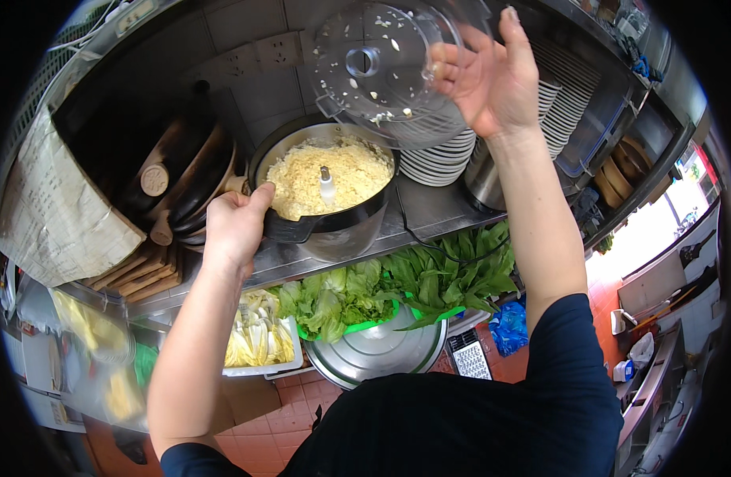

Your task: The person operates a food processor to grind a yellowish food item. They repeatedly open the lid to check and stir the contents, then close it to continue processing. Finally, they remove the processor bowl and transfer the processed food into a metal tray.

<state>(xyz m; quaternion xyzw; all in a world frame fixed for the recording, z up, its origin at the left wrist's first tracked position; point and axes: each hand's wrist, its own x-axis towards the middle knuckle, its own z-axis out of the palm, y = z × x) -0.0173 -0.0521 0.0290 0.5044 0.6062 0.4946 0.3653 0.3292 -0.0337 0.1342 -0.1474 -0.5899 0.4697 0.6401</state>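
Observation:
My left hand (237,226) grips the black rim of a food processor bowl (344,238) on the steel shelf, its thumb on the edge. Pale yellow minced food (306,170), which looks like garlic, fills much of the bowl. From its middle rises a white blade hub (327,189) with a metal shaft tip. Above and right of the bowl, my right hand (490,83) holds a clear plastic lid (336,89), tilted, with a round central hole. Small pale bits cling to the lid. Some of my right fingers show through the plastic.
Stacked white plates (440,161) and a steel container (484,179) stand right of the bowl. Dark pots with wooden handles (161,229) are at left. A black cord (416,238) hangs over the shelf edge. Below are leafy greens (341,298) and a metal lid (371,352).

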